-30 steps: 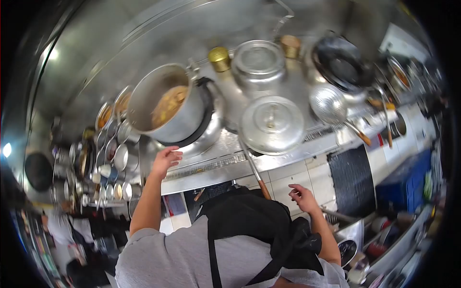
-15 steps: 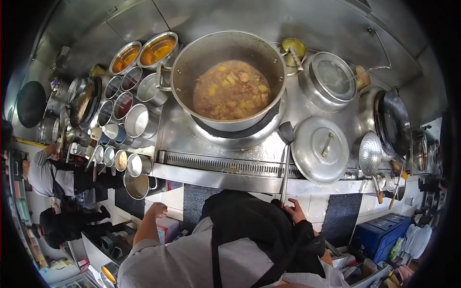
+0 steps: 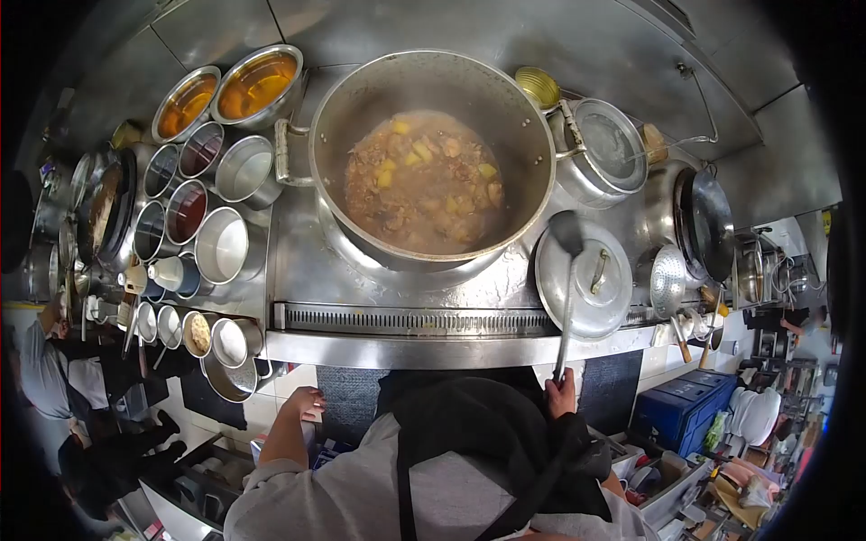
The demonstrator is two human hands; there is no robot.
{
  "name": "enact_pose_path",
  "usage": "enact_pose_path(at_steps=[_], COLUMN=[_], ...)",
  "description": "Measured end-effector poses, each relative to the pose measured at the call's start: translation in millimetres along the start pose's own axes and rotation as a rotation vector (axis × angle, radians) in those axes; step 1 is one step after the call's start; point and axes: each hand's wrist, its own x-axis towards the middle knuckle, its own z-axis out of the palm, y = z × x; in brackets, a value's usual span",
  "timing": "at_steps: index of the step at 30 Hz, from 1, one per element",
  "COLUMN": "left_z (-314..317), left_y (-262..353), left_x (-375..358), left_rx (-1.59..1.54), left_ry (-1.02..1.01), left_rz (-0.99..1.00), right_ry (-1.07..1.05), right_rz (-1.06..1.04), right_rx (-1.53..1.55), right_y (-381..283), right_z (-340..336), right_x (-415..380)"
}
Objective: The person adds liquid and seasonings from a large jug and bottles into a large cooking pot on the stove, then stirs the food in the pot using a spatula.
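Note:
My right hand (image 3: 561,394) is closed around the handle of a long wok spatula (image 3: 566,298). Its dark head is raised in front of the lid, apart from the pot. My left hand (image 3: 307,403) hangs by the front edge of the stove, fingers loosely bent and nothing in them. A large two-handled metal pot (image 3: 327,203) stands on the burner. Inside it is a brown stew (image 3: 424,185) with yellow chunks and a little steam. To the pot's right lies a round metal lid (image 3: 552,293) with a bar handle.
Two bowls of orange liquid (image 3: 262,86) and several metal cups (image 3: 223,243) stand on the left. A perforated skimmer (image 3: 668,281), a covered pot (image 3: 613,149) and a wok (image 3: 708,225) are at right. A blue crate (image 3: 684,410) sits below. Other people (image 3: 117,451) are at left.
My right hand has raised the spatula and swung its head over to the lid. The view has shifted somewhat. My left hand stays low and holds nothing.

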Motion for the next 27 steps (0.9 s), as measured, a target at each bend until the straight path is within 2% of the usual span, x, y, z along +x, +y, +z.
enact_pose_path(at_steps=[1, 3, 4, 5, 7, 9, 12, 15, 18, 20, 23, 25, 27], left_z=[2, 1, 0, 8, 13, 17, 14, 29, 38, 38, 40, 32, 23], left_y=[-13, -23, -20, -18, -10, 11, 21, 28, 17, -2, -15, -25, -38], left_x=[14, 28, 25, 20, 9, 2, 9, 12, 22, 35, 32, 33, 45], left_rx=[-0.005, -0.012, -0.069, 0.06, 0.119, 0.121, -0.008, -0.008, 0.006, -0.02, 0.018, -0.027, -0.237], left_ry=[-0.007, -0.092, -0.148, -0.092, -0.064, -0.016, -0.064, -0.024, -0.077, -0.145, -0.107, -0.115, -0.193], left_rz=[-0.001, 0.024, -0.058, -0.071, -0.089, -0.138, -0.032, 0.005, -0.009, -0.044, -0.083, -0.085, -0.072], right_ry=[0.029, 0.095, 0.061, 0.061, 0.031, 0.068, 0.173, 0.152, 0.155, 0.172, 0.201, 0.22, 0.136], right_rz=[-0.049, -0.057, -0.138, -0.18, -0.162, -0.199, -0.17, -0.132, -0.136, -0.241, -0.3, -0.306, -0.211], right_rx=[-0.003, 0.234, 0.269, 0.315, 0.301, 0.345, 0.304, 0.248, 0.249, 0.246, 0.261, 0.253, 0.31], right_y=[6, -4, -12, -25, -48, -44, -52, -60, -76, -91, -107, -109, -101], right_z=[-3, -5, -10, -12, -22, -27, -32, -38, -48, -53, -55, -51, -46], right_x=[2, 6, 10, 13, 17, 23, 27, 32, 35, 38, 42, 41, 43])
